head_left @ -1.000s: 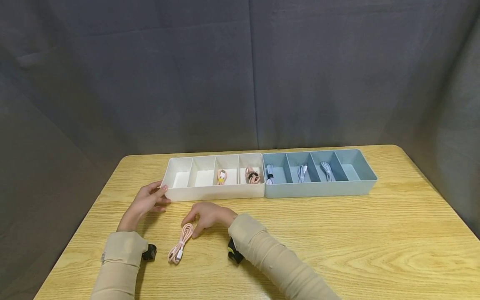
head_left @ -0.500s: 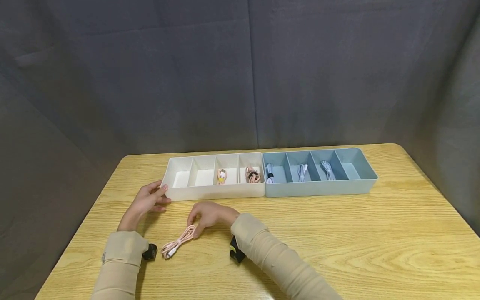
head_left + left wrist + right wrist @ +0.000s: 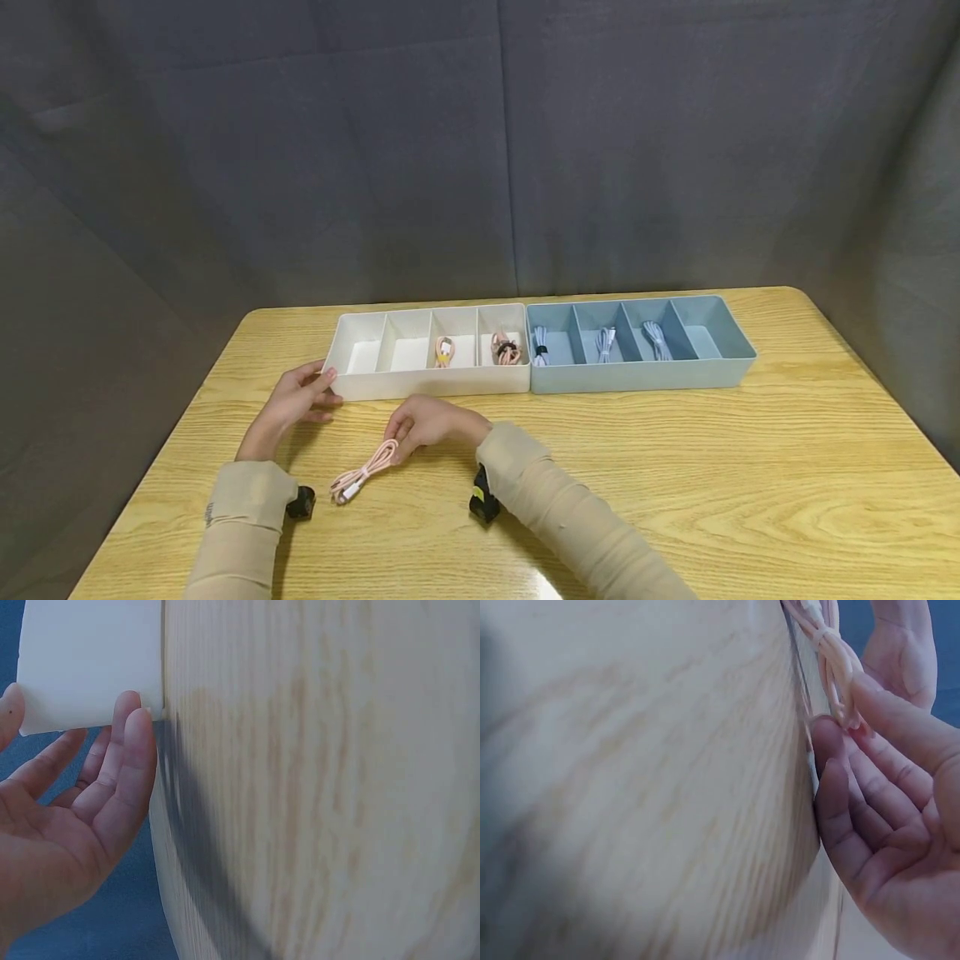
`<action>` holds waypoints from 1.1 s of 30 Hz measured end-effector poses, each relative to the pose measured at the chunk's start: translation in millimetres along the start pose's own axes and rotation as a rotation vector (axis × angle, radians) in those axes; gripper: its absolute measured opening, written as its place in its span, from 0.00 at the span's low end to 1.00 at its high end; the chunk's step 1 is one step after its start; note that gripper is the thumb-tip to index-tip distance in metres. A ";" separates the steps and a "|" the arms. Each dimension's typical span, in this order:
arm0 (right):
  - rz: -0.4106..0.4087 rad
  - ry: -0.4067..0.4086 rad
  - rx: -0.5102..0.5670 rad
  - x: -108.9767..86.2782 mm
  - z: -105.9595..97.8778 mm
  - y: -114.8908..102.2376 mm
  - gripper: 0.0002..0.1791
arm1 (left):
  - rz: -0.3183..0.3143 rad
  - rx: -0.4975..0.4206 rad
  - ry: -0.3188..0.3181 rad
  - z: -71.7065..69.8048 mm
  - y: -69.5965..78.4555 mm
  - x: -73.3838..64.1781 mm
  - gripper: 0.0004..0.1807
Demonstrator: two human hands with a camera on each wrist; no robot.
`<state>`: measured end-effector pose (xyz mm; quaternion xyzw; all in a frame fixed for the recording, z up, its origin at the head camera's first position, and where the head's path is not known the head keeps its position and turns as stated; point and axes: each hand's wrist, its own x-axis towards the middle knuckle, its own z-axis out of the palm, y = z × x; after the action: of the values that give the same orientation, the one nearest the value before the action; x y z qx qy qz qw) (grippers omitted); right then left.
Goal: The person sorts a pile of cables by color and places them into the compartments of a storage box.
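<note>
My right hand (image 3: 429, 421) pinches one looped end of a pink charging cable (image 3: 365, 473), coiled and tied at its middle, its white plug pointing toward the lower left. The right wrist view shows the thumb pressing the cable's loops (image 3: 840, 664) against the fingers. At the left end of a white divided box (image 3: 431, 384), my left hand (image 3: 291, 404) touches the corner with thumb and fingertips. Its fingers look loosely extended against the box's end wall (image 3: 90, 667) in the left wrist view.
Inside the white box lie a pink cable (image 3: 445, 352) with a yellow tie and another pink cable (image 3: 507, 350) with a black tie. Adjoining it on the right, a blue divided box (image 3: 637, 378) holds bundled blue cables (image 3: 656, 341). Both stand on a wooden table (image 3: 712, 483) before a dark curtain.
My right hand has pinched the pink cable, turned it toward the left, then moved it slightly up and away from me. The left hand has stayed at the white box's corner.
</note>
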<state>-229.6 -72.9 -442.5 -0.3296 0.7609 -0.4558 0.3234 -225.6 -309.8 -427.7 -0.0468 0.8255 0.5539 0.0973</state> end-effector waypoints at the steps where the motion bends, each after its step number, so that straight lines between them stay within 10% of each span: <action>1: -0.005 0.004 -0.013 -0.9 -0.1 -0.6 0.10 | 0.007 0.002 0.000 0.2 0.8 -0.7 0.44; 28: -0.159 0.132 -0.029 -24.9 -8.2 -0.1 0.07 | 0.027 -0.007 0.001 0.8 -1.4 -0.5 0.43; 33: -0.188 0.187 -0.041 -28.3 -11.3 -0.2 0.08 | 0.016 -0.027 0.011 -3.2 -19.7 14.4 0.43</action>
<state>-222.2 -45.1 -432.7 -0.3623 0.7626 -0.4972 0.2001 -236.4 -319.8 -447.4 -0.0447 0.8189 0.5654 0.0879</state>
